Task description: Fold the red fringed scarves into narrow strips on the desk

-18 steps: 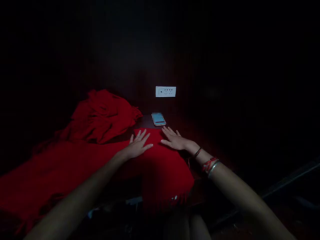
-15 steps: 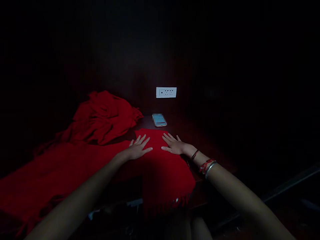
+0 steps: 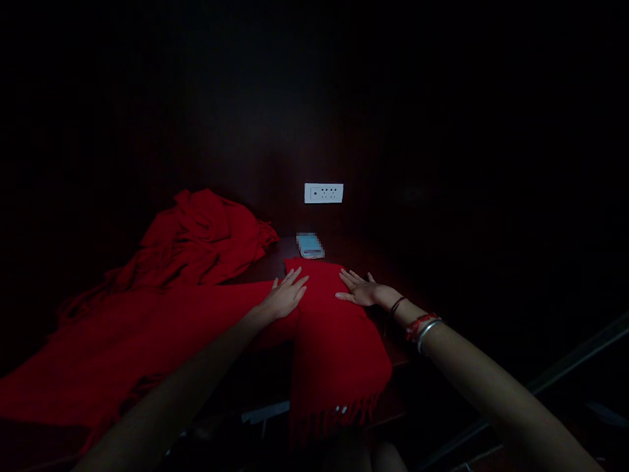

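A red fringed scarf [image 3: 339,354] lies spread over the dark table, its fringed end hanging over the front edge toward me. Another stretch of red cloth [image 3: 162,321] runs off to the left. My left hand [image 3: 286,298] lies flat on the scarf with fingers stretched out, near where the two stretches meet. Near the scarf's right edge, my right hand [image 3: 360,290] rests palm down, fingers spread. Neither hand grips anything. The right wrist wears a dark band, a red bracelet and a silver bangle.
A crumpled heap of red fringed cloth [image 3: 201,236] sits at the back left. Beyond the scarf lies a phone [image 3: 310,244] with a blurred screen. A white wall socket [image 3: 324,193] is on the dark wall behind. The surroundings are very dark.
Both hands have shifted to the right, staying flat on the cloth. The scarf under them lies a little further right too. The camera view has tilted slightly upward.
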`<state>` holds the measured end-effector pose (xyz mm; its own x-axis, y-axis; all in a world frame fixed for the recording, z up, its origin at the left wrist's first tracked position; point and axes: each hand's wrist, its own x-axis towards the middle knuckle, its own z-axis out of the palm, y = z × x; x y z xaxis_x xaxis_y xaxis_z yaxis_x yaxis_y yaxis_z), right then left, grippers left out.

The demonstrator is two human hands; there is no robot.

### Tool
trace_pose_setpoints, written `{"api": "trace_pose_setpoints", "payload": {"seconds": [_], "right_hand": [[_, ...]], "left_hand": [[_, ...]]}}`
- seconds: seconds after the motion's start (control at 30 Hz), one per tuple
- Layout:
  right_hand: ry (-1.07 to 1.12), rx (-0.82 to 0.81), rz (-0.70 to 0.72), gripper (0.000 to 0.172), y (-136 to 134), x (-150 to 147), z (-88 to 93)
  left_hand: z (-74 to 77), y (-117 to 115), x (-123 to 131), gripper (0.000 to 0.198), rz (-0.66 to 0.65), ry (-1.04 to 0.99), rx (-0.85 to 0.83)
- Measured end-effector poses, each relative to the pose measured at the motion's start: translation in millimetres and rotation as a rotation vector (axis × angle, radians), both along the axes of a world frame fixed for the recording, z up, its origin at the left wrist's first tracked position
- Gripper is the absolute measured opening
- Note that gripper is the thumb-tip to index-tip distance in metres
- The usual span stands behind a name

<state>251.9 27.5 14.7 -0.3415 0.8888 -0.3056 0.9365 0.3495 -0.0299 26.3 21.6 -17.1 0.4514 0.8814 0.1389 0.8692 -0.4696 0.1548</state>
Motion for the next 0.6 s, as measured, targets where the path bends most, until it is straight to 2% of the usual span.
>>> {"api": "trace_pose_setpoints", "payload": {"seconds": [0.13,0.27,0.4,0.5,0.6], "right_hand": [[-0.013,-0.03,-0.014,0.079,4.8,6.0,2.8],[0.047,-0.061,-0.018,0.08,6.9,4.5,12.8],[0.215,0.099,-0.024,0.081,8.8,-8.2,20.7],[0.284,0.183,0.026,0.078,10.3,-21.9,13.2],[0.256,0.154,0.056,0.075,11.4,-28.7,-2.8]], "left_hand": [[1.1,7.2,5.4,0.046,0.002,0.055,-0.092],[4.4,5.4,5.7,0.045,0.009,0.047,-0.094],[8.1,1.5,7.1,0.044,0.024,0.024,0.023],[8.0,2.1,7.2,0.045,0.051,-0.01,0.114],[6.1,5.1,5.8,0.049,0.083,0.038,0.001]]}}
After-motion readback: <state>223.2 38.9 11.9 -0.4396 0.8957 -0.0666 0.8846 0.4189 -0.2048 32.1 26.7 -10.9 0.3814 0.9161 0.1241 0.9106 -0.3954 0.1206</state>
